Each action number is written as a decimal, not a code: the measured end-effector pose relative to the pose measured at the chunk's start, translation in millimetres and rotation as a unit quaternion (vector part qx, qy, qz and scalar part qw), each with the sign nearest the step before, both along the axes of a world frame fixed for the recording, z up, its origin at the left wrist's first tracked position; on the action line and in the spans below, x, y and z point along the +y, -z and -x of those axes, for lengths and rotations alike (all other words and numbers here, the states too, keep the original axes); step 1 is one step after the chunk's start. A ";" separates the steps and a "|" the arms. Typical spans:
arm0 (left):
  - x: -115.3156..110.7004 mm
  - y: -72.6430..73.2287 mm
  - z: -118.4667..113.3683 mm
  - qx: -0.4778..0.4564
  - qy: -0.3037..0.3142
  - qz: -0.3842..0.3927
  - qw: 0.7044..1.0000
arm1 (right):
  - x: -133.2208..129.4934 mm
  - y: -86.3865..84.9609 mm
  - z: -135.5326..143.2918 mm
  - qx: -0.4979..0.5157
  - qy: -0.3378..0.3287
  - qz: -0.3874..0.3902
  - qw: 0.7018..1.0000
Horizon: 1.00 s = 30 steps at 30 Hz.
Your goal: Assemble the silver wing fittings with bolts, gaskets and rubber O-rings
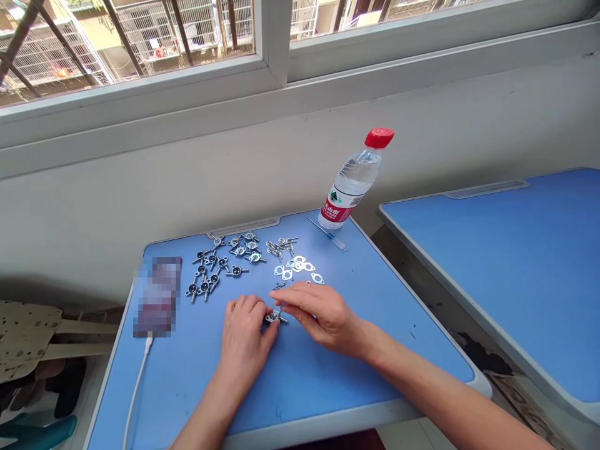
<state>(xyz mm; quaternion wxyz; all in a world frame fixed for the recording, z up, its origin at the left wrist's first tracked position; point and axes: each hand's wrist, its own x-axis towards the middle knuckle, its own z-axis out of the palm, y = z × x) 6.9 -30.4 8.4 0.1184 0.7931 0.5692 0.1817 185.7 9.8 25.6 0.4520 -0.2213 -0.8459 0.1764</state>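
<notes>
Near the middle of the blue desk, a small metal part (274, 317) lies between my hands. My left hand (247, 328) holds it, thumb and fingers closed at its sides. Above it is my right hand (323, 312), its thumb and fingers pinched around something small and thin whose shape is hard to make out. Just beyond the fingers are tiny screws (280, 285) and a group of flat oval metal plates (298, 265). Small metal pieces (280, 246) lie behind the plates. Several assembled metal parts with black centres (214, 260) are spread to the left.
A water bottle (349, 190) with a red cap stands at the back right, beside a thin screwdriver (334, 238). A phone (158, 297) with a white cable (135, 394) lies at the left edge. A second blue desk (515, 250) is at the right, a window above.
</notes>
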 end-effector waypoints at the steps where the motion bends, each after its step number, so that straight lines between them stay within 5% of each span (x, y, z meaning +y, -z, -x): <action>1: -0.1 -0.2 0.0 0.002 0.000 0.000 1.000 | 0.3 0.9 -0.1 0.000 0.012 -0.009 1.000; 10: 1.2 2.6 0.6 -0.007 -0.002 0.001 1.000 | -0.5 -3.6 0.2 -0.014 -0.012 0.003 1.000; 16: 1.3 3.5 0.6 0.003 -0.002 0.006 1.000 | 1.1 4.3 1.3 -0.008 0.048 -0.038 0.998; 23: 1.5 3.2 0.7 -0.002 -0.002 0.003 1.000 | -1.0 -0.9 -0.4 -0.026 -0.019 -0.009 0.999; 30: 0.8 4.3 1.2 -0.003 0.001 -0.007 1.000 | 0.0 5.9 0.6 -0.027 0.043 -0.035 0.998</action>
